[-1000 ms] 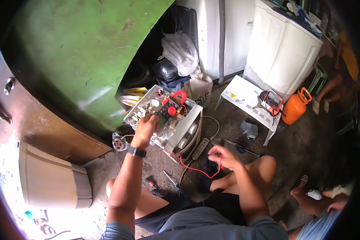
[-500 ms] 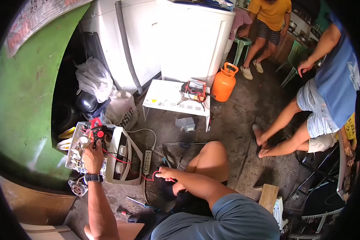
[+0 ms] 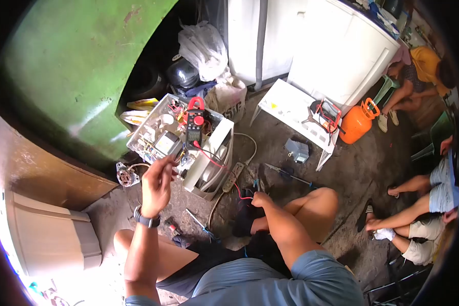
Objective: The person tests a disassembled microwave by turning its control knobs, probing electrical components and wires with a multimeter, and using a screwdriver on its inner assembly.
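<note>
My left hand (image 3: 157, 186) is raised at the near edge of an opened appliance housing (image 3: 201, 191), its fingers loosely bent and apart, with nothing visible in them. A red and black clamp meter (image 3: 194, 125) lies on the exposed parts, jaw pointing away from me. Below the meter is a silvery boxy part (image 3: 167, 144) among wires. From the meter, a red test lead (image 3: 238, 192) runs to my right hand (image 3: 260, 199), which is closed around it near my shin. The lead's tip is hidden.
A power strip (image 3: 233, 177) lies right of the housing. Screwdrivers (image 3: 201, 223) and a grey metal box (image 3: 297, 150) are on the floor. Beyond stand a white bench (image 3: 290, 115) and an orange gas cylinder (image 3: 359, 124). Other people sit or stand at right.
My left hand has let go of the clamp meter and drawn back toward me; the meter now rests on the parts. My right hand keeps the red lead. The view has turned left.
</note>
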A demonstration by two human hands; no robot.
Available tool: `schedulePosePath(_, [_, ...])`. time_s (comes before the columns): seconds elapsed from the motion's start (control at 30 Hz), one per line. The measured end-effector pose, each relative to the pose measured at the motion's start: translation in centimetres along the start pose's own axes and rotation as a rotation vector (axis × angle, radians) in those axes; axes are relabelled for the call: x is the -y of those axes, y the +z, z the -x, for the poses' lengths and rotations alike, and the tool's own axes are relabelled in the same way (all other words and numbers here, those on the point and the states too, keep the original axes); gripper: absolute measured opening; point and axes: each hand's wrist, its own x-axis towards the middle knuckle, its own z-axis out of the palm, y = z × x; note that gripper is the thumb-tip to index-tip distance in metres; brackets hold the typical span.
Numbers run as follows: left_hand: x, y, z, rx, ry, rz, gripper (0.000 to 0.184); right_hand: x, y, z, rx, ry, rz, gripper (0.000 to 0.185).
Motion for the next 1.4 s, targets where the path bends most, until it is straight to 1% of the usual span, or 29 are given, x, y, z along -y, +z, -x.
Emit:
schedulePosePath(0.03, [0.1,-0.5,1.5,0.037,-0.034,0.215,0.024,0.6,-1.1,1.7,0.02,0.086,-0.137,0.05])
schedulePosePath(0.07, [0.4,-1.1,2.8,0.077,-0.073,0.429,0.023,2.0,-3.0,4.3,0.011,0.155,-0.161,0.05])
schedulePosePath(0.1, [1.6,-1.7,4.0,0.138,-0.101,0.55,0.022,1.9,-2.5,3.6,0.006,0.159,-0.163,0.05])
schedulePosePath(0.13, [2.9,-2.4,4.9,0.198,-0.132,0.675,0.021,1.9,-2.7,3.5,0.077,0.179,-0.156,0.05])
schedulePosePath(0.17, [3.6,-2.9,5.6,0.263,-0.198,0.781,0.021,2.4,-3.5,4.9,0.04,0.205,-0.196,0.05])
schedulePosePath(0.2, [3.0,-2.9,5.9,0.309,-0.209,0.84,0.025,2.6,-3.2,5.2,0.001,0.246,-0.195,0.05])
schedulePosePath(0.27, [2.6,-3.2,5.7,0.478,-0.237,0.913,0.03,2.5,-3.0,5.6,-0.035,0.25,-0.233,0.051])
schedulePosePath(0.3, [3.1,-3.3,6.2,0.493,-0.258,0.834,0.032,2.5,-2.8,5.3,-0.028,0.255,-0.236,0.051])
schedulePosePath(0.37, [3.8,-3.5,7.4,0.554,-0.285,0.666,0.037,1.6,-1.9,4.2,-0.074,0.33,-0.325,0.05])
schedulePosePath(0.4, [3.7,-3.4,7.6,0.598,-0.301,0.651,0.032,1.5,-2.2,4.6,-0.073,0.344,-0.327,0.05])
schedulePosePath(0.47, [2.7,-2.8,7.6,0.702,-0.33,0.601,0.025,1.8,-3.2,5.5,-0.224,0.416,-0.453,0.056])
schedulePosePath(0.5, [2.9,-2.8,7.5,0.805,-0.288,0.581,0.023,1.6,-3.3,5.1,-0.224,0.438,-0.459,0.06])
schedulePosePath(0.53, [2.8,-2.6,7.6,0.803,-0.29,0.583,0.023,1.4,-3.1,4.9,-0.223,0.438,-0.457,0.06])
schedulePosePath(0.6, [2.2,-1.6,8.0,0.839,-0.3,0.717,0.029,1.0,-2.3,4.5,-0.288,0.528,-0.453,0.05])
schedulePosePath(0.63, [2.1,-1.2,7.9,0.879,-0.303,0.741,0.034,-0.4,-0.3,2.4,-0.288,0.527,-0.45,0.05])
schedulePosePath(0.67, [2.0,-0.9,7.9,0.876,-0.301,0.741,0.034,-2.7,2.8,-1.1,-0.221,0.459,-0.277,0.051])
schedulePosePath(0.73, [2.1,-0.5,8.0,0.93,-0.411,0.695,0.03,-2.4,2.4,-1.7,-0.155,0.38,-0.106,0.053])
schedulePosePath(0.8, [2.8,0.1,8.4,0.923,-0.396,0.698,0.027,-2.0,1.8,-0.7,-0.248,0.596,-0.587,0.054])
schedulePosePath(0.87, [3.3,0.6,8.7,0.894,-0.437,0.605,0.025,-1.5,1.7,0.6,-0.285,0.588,-0.597,0.053])
schedulePosePath(0.9, [3.5,1.0,8.9,0.863,-0.471,0.645,0.023,-1.4,1.6,1.0,-0.329,0.58,-0.604,0.052])
schedulePosePath(0.97, [3.6,1.5,8.9,0.844,-0.47,0.666,0.022,-1.3,0.4,1.4,-0.391,0.557,-0.613,0.052])
schedulePosePath(1.03, [2.9,2.0,8.7,0.811,-0.501,0.691,0.019,-1.4,-0.3,1.5,-0.318,0.604,-0.574,0.053])
schedulePosePath(1.13, [3.2,2.8,8.5,0.838,-0.492,0.73,0.023,-1.8,-0.2,1.1,-0.395,0.639,-0.616,0.058])
schedulePosePath(1.2, [3.8,3.1,8.9,0.852,-0.521,0.79,0.025,-2.7,0.5,-0.1,-0.35,0.629,-0.605,0.06])
schedulePosePath(1.23, [3.9,3.1,8.9,0.851,-0.524,0.819,0.022,-4.1,2.5,-2.0,-0.339,0.626,-0.565,0.061])
schedulePosePath(1.27, [4.3,3.5,9.1,0.834,-0.483,0.828,0.017,-4.8,3.6,-4.0,-0.327,0.624,-0.522,0.062])
schedulePosePath(1.33, [4.3,3.7,8.8,0.868,-0.45,0.768,0.016,-1.9,-0.1,0.4,-0.351,0.644,-0.528,0.061])
schedulePosePath(1.37, [4.3,3.6,8.8,0.86,-0.469,0.792,0.017,-1.5,-0.5,0.0,-0.358,0.626,-0.524,0.061])
schedulePosePath(1.4, [3.9,3.3,8.4,0.848,-0.466,0.792,0.017,-1.6,-0.7,-0.3,-0.482,0.584,-0.584,0.058])
